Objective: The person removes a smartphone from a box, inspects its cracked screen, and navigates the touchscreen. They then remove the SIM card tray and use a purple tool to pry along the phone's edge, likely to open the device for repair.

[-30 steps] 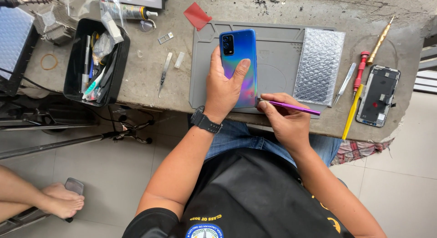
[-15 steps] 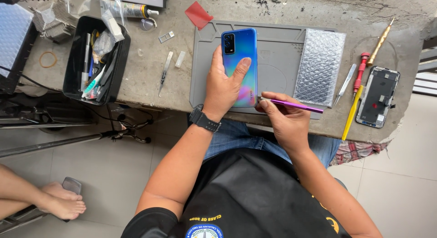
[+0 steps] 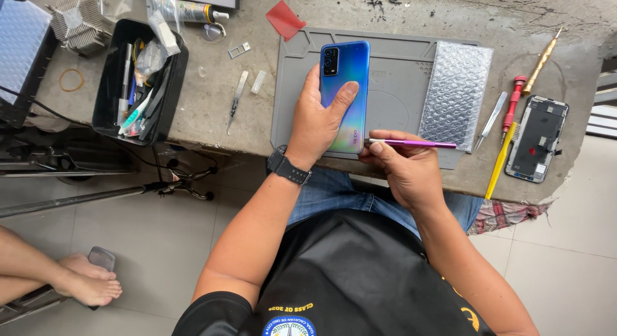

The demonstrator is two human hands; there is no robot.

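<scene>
My left hand (image 3: 318, 127) grips a blue iridescent smartphone (image 3: 345, 69), back side up, with the thumb across its rear cover, over a grey work mat (image 3: 398, 66). A black watch sits on that wrist. My right hand (image 3: 405, 169) holds a thin purple pry tool (image 3: 411, 143) with its tip at the phone's lower right edge.
A bubble-wrap pouch (image 3: 456, 92) lies on the mat's right. Beyond it are tweezers (image 3: 491, 117), a red screwdriver (image 3: 512, 101), a yellow tool (image 3: 500, 159), a gold screwdriver (image 3: 540, 63) and an opened phone (image 3: 536, 138). A black tool tray (image 3: 138, 79) stands left. Another person's bare foot (image 3: 83, 284) rests on the floor.
The purple tool's tip has stayed at the phone's lower right edge while my right hand shifted slightly. My left hand keeps the same grip.
</scene>
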